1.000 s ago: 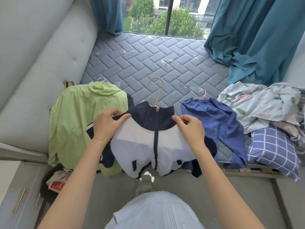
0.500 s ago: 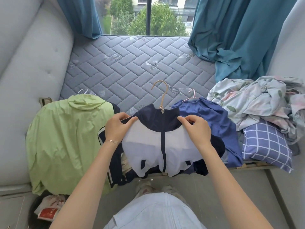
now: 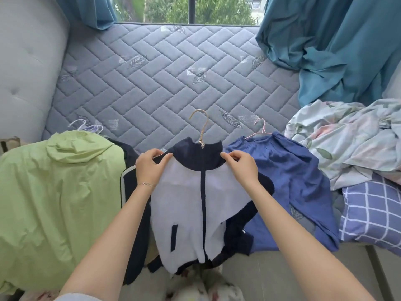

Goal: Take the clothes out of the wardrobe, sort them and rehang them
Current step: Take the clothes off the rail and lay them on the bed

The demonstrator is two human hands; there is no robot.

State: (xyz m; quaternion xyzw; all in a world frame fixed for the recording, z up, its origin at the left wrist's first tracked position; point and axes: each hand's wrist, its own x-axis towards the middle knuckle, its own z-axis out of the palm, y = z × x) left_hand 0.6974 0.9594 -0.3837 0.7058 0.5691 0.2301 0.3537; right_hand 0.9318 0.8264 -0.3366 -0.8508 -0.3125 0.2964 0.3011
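Over quilted mattress (image 3: 173,72), pinching navy-and-white jacket (image 3: 184,203) at its ten and two o'clock with left hand (image 3: 149,168) and right hand (image 3: 243,168).

Soft, even daylight enters through the window (image 3: 201,9) at top; shadows faint; no glare; wide-angle bending at edges; bottom edge slightly blurred.

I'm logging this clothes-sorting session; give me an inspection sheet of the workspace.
Surface: quilted grey mattress, clothes along its near edge.
Job's things: navy-and-white zip jacket on tan-hooked hanger, centre; lime-green hooded jacket left of it; blue blouse on pink wire hanger right of it.
Clutter: crumpled floral sheet and blue checked pillow, far right.
Grippers: left hand and right hand each pinch a jacket shoulder.
Cables: nothing seen.
Surroundings: teal curtains, window, padded grey headboard at left.
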